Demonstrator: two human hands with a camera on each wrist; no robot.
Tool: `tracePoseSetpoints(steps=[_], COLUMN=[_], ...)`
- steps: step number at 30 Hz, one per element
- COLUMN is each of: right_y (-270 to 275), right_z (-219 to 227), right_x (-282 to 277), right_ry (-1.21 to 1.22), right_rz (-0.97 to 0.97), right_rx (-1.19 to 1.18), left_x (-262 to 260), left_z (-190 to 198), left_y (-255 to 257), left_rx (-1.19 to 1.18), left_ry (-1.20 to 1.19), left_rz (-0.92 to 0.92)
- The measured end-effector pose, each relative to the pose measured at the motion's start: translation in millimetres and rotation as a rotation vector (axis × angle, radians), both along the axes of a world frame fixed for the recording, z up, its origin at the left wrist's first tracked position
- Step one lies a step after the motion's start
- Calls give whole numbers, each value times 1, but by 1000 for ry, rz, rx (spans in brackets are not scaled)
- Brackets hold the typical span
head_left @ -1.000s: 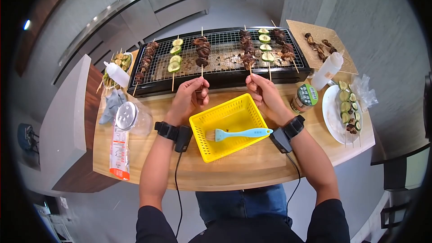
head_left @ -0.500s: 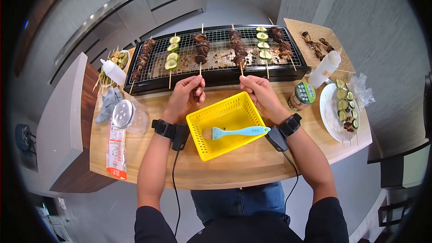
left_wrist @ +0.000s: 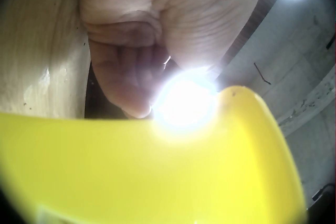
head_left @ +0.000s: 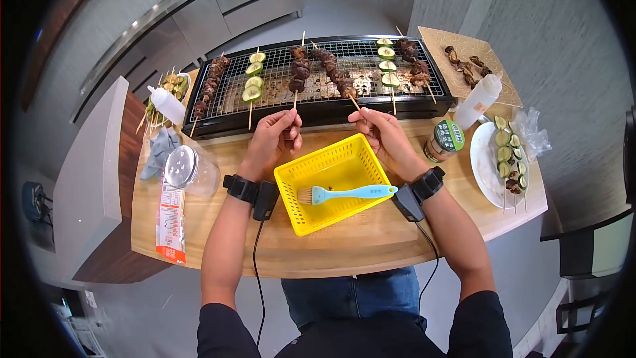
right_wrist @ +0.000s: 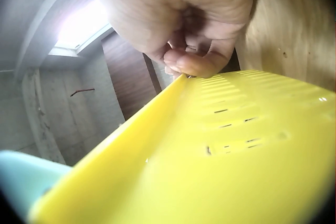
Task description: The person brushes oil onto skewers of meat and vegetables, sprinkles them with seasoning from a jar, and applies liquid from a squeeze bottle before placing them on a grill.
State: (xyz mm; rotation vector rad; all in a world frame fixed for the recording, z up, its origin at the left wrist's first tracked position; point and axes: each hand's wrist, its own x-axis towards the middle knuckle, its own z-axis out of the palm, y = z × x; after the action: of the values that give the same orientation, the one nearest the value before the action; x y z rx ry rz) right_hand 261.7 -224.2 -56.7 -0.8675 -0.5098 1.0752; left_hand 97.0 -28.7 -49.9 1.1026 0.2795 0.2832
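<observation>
In the head view, the left hand (head_left: 270, 142) pinches the lower stick end of a dark meat skewer (head_left: 299, 69) lying on the black grill (head_left: 265, 119). The right hand (head_left: 389, 140) pinches the stick of another meat skewer (head_left: 336, 73), which slants across the wire grate with its top to the left. Both wrist views show curled fingers past the yellow basket, the left hand (left_wrist: 157, 29) and the right hand (right_wrist: 189, 24); the skewers are hidden there. A blue brush (head_left: 354, 193) lies across the basket (head_left: 301, 225), between the forearms.
Zucchini skewers (head_left: 254, 78) and more meat skewers are on the grate. To the right stand a green-lidded jar (head_left: 445, 142), a squeeze bottle (head_left: 478, 102) and a white plate (head_left: 485, 176). A clear jar (head_left: 192, 171), cloth (head_left: 160, 152) and packet (head_left: 171, 225) are at left.
The skewer at the right hand has shifted left on the grate and swung from upright to slanted, its top leftward. The left hand's skewer has tilted slightly, top to the right.
</observation>
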Motion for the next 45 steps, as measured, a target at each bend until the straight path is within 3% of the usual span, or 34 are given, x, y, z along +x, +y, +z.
tracePoseSetpoints(steps=[14,24,35,45], right_y=[0,0,-2,-2], right_z=[-3,-8,0,-5], right_x=[-1,2,1,3], right_ry=[-91,-29,40,88], right_rz=[-32,-38,-32,-7], right_rx=[25,41,45,89], left_x=[-2,-2,-2,-2], left_z=[3,3,1,0], left_y=[-2,-2,0,2], left_rx=[1,4,109,97], left_ry=[-2,-10,-1,-1], left_rz=[-16,-28,119,77])
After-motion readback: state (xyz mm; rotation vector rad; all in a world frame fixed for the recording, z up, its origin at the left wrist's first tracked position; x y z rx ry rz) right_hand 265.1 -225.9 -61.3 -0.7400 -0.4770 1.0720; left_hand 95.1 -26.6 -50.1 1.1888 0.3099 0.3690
